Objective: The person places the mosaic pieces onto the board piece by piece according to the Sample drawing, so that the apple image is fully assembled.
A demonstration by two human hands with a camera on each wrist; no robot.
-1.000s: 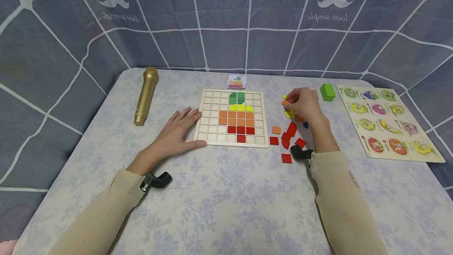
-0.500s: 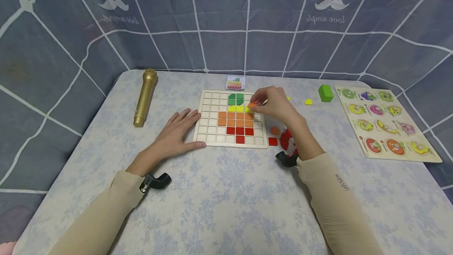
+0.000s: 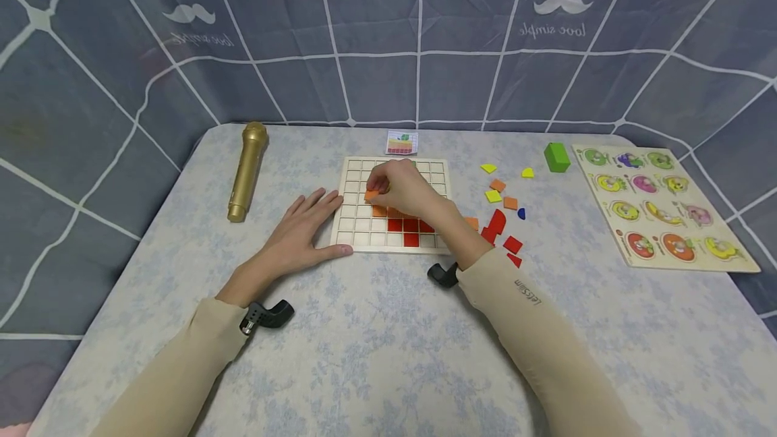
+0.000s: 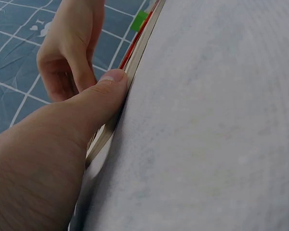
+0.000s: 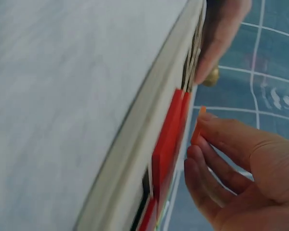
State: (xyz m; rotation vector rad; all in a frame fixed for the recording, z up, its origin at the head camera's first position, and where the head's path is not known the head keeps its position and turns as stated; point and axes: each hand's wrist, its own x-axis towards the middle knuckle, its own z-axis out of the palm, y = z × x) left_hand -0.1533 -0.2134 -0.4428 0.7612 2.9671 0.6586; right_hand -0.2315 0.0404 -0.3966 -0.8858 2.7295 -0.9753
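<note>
At a pale flowered table (image 3: pixel 376 329) walled by grey-blue grid cloth (image 3: pixel 376 79), the right hand (image 3: pixel 403 187) pinched an orange tile (image 3: pixel 371 195) over the wooden grid board (image 3: pixel 358 229) — the left hand (image 3: pixel 303 228) lay flat, fingers straight, against the board's left edge.

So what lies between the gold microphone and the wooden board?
In the head view, only the left hand, resting flat against the board; near the microphone the table is bare.
</note>
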